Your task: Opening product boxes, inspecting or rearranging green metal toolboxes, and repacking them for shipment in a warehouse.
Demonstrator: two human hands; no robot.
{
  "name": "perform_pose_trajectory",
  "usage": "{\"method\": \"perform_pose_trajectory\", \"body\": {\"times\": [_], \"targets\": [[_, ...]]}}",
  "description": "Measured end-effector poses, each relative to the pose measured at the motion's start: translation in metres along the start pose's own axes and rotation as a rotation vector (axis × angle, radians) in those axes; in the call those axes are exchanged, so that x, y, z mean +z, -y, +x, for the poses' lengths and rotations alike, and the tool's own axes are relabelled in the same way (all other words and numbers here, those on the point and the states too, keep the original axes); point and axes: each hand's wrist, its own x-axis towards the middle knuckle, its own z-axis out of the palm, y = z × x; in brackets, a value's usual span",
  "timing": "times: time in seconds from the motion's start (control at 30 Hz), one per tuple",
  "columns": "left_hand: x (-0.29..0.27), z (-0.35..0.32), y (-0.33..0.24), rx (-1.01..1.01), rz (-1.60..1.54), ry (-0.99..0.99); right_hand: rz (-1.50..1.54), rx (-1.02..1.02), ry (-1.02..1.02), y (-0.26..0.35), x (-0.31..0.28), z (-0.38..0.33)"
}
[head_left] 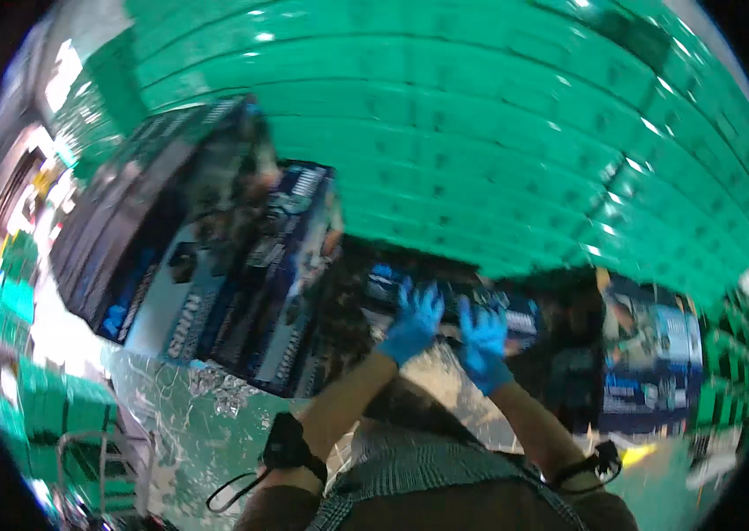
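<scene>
Left hand (413,320) and right hand (483,341), gloved, fingers spread, are pressing flat on a dark box (445,305), steadying it against the green crates (516,133).

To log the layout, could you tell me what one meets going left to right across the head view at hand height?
Stacked green crates → large dark printed boxes → left hand → right hand → blue printed box → green crates.

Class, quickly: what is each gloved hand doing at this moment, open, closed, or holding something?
Left hand: open, fingers spread, resting on the dark blue printed box.
Right hand: on the same box; whether its fingers grip it cannot be told.
</scene>
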Motion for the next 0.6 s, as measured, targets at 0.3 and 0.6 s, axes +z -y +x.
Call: {"method": "perform_pose_trajectory", "body": {"times": [0.3, 0.6], "targets": [[-0.111, -0.124, 0.007, -0.719, -0.919, -0.264, 0.211, -0.223, 0.980, -0.014, 0.019, 0.094], [-0.165, -0.182, 0.049, -0.931, -0.587, -0.586, 0.174, -0.314, 0.520, 0.008, -0.117, 0.153]]}}
